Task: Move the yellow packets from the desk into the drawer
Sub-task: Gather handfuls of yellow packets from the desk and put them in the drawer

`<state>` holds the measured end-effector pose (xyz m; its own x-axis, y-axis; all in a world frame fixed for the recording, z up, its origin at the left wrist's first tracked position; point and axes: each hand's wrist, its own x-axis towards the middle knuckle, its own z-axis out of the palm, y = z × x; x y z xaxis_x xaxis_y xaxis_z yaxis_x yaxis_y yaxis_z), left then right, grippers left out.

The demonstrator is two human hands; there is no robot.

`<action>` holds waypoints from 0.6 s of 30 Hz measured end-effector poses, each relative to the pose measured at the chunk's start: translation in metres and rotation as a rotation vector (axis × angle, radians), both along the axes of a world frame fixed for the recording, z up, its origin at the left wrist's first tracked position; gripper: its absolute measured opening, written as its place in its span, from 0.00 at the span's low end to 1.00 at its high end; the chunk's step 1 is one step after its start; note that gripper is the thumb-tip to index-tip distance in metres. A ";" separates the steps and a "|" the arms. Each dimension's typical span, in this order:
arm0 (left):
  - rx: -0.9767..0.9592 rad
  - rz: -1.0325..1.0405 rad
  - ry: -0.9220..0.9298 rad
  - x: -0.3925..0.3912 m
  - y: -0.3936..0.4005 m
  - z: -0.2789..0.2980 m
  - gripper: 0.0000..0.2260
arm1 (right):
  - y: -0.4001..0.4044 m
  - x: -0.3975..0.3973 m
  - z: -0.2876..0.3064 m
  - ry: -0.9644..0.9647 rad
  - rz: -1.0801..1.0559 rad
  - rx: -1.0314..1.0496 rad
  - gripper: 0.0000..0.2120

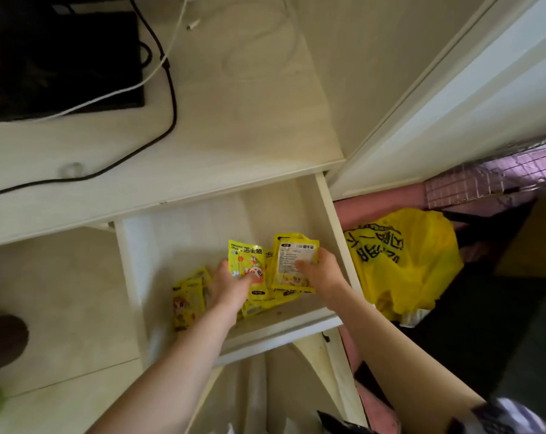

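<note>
Reaching into the open drawer (334, 220), the left hand (231, 285) pinches one packet (245, 261) and the right hand (320, 272) another (292, 261), fingers closed on each. More packets (188, 296) lie at 8 o'clock; bare floor toward 12.

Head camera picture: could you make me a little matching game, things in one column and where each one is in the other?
Things:
1. left hand
2. right hand
3. yellow plastic bag
4. black cable

Places:
A. on the desk top
B. on the floor, right of the drawer
C. holding the packet with the cartoon front
D. holding the packet with the white label

Pairs: 1-C, 2-D, 3-B, 4-A
</note>
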<state>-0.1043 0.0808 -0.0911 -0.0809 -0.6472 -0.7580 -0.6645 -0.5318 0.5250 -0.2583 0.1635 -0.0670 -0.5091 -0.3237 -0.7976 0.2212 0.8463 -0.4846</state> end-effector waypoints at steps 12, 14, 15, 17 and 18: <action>-0.002 -0.084 -0.113 0.041 -0.002 -0.029 0.14 | 0.013 -0.006 -0.008 0.128 0.287 0.203 0.16; -0.004 -0.083 -0.114 0.051 -0.004 -0.027 0.14 | 0.016 -0.005 -0.005 0.127 0.289 0.194 0.16; -0.009 -0.084 -0.116 0.054 -0.004 -0.024 0.14 | 0.018 -0.004 -0.004 0.133 0.295 0.183 0.17; -0.025 -0.089 -0.116 0.061 -0.003 -0.019 0.14 | 0.022 -0.004 -0.001 0.141 0.317 0.171 0.18; -0.032 -0.086 -0.111 0.064 -0.003 -0.017 0.14 | 0.024 -0.003 0.001 0.145 0.332 0.168 0.18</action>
<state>-0.0406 0.0782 -0.1082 -0.0544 -0.6654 -0.7445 -0.7617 -0.4544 0.4618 -0.2612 0.1880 -0.0656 -0.5100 -0.3609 -0.7808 -0.1379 0.9303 -0.3399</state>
